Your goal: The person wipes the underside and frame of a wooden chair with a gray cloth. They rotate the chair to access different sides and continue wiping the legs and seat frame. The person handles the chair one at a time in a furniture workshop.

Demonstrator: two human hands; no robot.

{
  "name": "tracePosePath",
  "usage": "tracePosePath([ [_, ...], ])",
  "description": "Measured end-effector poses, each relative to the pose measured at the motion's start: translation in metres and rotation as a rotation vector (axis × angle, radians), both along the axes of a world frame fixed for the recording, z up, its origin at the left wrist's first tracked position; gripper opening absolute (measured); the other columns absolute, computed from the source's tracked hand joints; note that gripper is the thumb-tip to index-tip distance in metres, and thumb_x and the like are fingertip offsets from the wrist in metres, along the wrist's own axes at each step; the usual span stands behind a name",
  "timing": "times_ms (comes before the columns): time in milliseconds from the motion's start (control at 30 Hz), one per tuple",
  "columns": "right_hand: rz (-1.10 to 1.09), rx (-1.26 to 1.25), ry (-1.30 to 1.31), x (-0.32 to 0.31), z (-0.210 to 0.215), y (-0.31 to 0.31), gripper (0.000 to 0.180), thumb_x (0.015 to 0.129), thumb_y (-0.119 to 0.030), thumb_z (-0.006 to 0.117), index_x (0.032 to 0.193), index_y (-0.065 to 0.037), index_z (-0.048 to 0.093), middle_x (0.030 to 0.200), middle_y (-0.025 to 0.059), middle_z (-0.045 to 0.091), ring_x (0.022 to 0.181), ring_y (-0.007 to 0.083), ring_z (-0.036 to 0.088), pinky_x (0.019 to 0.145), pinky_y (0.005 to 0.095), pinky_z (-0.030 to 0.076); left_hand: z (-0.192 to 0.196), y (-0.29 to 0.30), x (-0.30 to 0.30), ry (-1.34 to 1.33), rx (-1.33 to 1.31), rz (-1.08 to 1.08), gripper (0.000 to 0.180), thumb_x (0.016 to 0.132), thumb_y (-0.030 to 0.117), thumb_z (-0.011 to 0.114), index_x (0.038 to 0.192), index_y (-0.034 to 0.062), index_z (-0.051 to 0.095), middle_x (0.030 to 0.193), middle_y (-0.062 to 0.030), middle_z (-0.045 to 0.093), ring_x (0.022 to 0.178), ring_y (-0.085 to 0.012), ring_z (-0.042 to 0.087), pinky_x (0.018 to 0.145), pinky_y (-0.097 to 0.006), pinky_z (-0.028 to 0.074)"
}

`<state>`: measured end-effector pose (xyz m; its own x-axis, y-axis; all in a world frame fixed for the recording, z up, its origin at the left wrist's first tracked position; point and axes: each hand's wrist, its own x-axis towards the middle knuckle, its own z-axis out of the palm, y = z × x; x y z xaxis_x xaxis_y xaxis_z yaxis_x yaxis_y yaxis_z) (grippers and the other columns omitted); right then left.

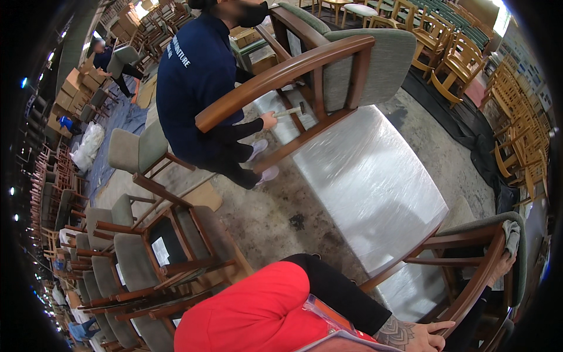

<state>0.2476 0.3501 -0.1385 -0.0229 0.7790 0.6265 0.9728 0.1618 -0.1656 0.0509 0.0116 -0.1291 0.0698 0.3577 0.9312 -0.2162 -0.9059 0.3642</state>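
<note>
Film-wrapped tabletop (375, 182) alongside, left grip (413, 336) holds glossy brown, grey-backed chair (484, 278), right grip (502, 267) cloth (511, 236).

Chair frame (482, 287) at the left hand (417, 337): brown wood, smooth, semi-gloss. Backrest (518, 287) beside the right hand (502, 268): grey-green cloth, matt. Rag (511, 236) at the right hand: grey cloth, matt. Desk (375, 176) ahead of the left hand: plastic-wrapped, glossy, finely creased.

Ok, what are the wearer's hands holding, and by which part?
The right hand holds a grey cloth by its lower part, beside the wooden chair frame. The left hand touches the frame's near end; whether it grips cannot be told.
</note>
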Motion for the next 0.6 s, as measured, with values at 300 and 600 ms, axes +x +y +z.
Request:
tracePosePath([
  [300,-0.006,0.008,0.002,0.001,0.000,-0.001,0.049,0.093,-0.038,0.066,0.130,-0.006,0.060,0.129,0.0148,0.062,0.120,0.0382,0.057,0.100,0.0489,0.046,0.010,0.001,-0.012,-0.009,0.079,0.087,0.023,0.102,0.030,0.049,0.117,0.0210,0.064,0.119,0.0045,0.064,0.124,-0.0243,0.058,0.115,-0.077,0.015],
  [600,0.003,0.016,0.009,0.000,0.005,0.000,0.052,0.093,-0.040,0.067,0.131,-0.006,0.059,0.131,0.0152,0.060,0.121,0.0392,0.056,0.100,0.0494,0.046,0.006,-0.002,-0.008,-0.040,0.040,0.031,0.022,0.104,0.032,0.047,0.115,0.0237,0.064,0.115,0.0049,0.065,0.124,-0.0261,0.058,0.117,-0.075,0.012],
])
